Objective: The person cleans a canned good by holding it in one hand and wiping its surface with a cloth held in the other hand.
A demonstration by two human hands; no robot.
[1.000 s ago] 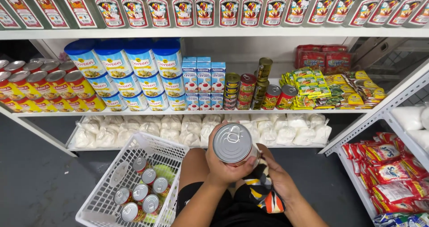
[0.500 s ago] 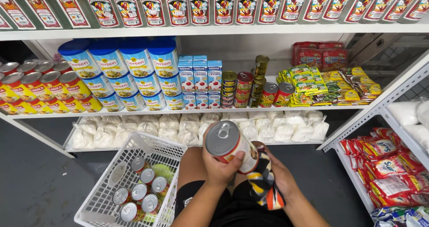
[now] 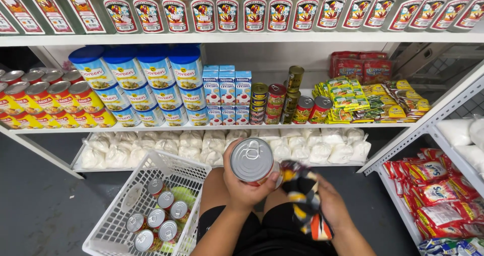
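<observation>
Item: tin can (image 3: 252, 160), pull-tab lid facing up, at centre frame. Left hand (image 3: 242, 185) gripping it around the body; right hand (image 3: 330, 203) clutching a patterned cloth (image 3: 305, 200) pressed against its 3 o'clock side. White basket (image 3: 166, 165) of cans sitting at 8 o'clock. Wiping well likely means rotating the can steadily

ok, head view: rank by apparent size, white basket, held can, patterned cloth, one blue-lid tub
1. white basket
2. patterned cloth
3. held can and blue-lid tub: look alike, and the can in the left hand is nearer the camera, so unranked.
</observation>
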